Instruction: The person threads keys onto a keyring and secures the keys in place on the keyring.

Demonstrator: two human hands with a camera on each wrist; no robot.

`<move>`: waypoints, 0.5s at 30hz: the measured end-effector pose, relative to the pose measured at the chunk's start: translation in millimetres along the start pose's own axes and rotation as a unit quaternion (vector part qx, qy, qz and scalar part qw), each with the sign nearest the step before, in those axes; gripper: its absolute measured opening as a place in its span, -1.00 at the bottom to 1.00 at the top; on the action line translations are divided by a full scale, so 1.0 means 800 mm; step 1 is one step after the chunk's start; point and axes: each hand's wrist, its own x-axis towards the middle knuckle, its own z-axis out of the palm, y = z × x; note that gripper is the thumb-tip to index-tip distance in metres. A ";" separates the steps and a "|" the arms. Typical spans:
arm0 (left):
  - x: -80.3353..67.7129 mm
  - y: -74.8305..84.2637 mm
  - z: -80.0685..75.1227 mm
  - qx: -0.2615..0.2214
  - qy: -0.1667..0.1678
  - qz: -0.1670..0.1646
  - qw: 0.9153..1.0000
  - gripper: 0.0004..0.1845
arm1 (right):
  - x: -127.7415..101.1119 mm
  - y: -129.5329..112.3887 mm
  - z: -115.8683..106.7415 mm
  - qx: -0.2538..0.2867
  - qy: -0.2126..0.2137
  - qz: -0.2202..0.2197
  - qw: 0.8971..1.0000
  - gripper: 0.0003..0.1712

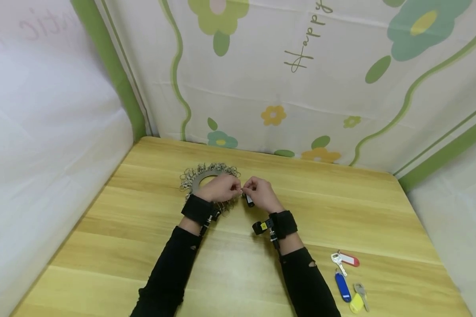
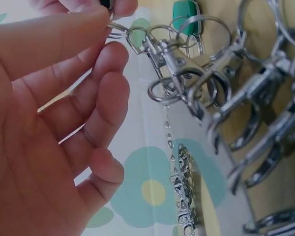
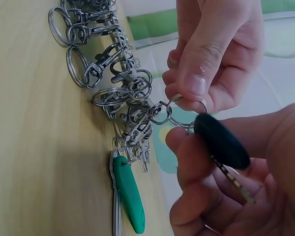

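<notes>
Green tag (image 3: 129, 192) — hidden from head view

Both arms are in black long sleeves, and each sleeve has a small hole or tear in it. There's a wide black strap around the left wrist (image 1: 198, 208) and another on the right wrist (image 1: 284, 223), each with a small black camera mount hanging off it. The right one has a yellow bit, maybe a sticker. Hands are bare.
</notes>
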 end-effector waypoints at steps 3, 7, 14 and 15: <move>0.000 0.001 -0.001 0.007 0.006 0.003 1.000 -0.80 | 0.000 -0.001 0.000 -0.014 0.003 -0.017 1.000 -0.95; 0.000 0.002 -0.001 0.026 0.002 0.000 1.000 -0.79 | -0.001 -0.003 -0.002 -0.030 -0.001 -0.029 0.999 -0.94; 0.000 0.001 0.002 0.029 -0.004 -0.010 1.000 -0.74 | -0.002 -0.002 0.000 -0.023 -0.032 -0.035 0.999 -0.95; 0.000 0.001 0.003 0.025 -0.004 -0.012 1.000 -0.74 | -0.001 -0.001 0.001 -0.023 -0.034 -0.033 0.999 -0.95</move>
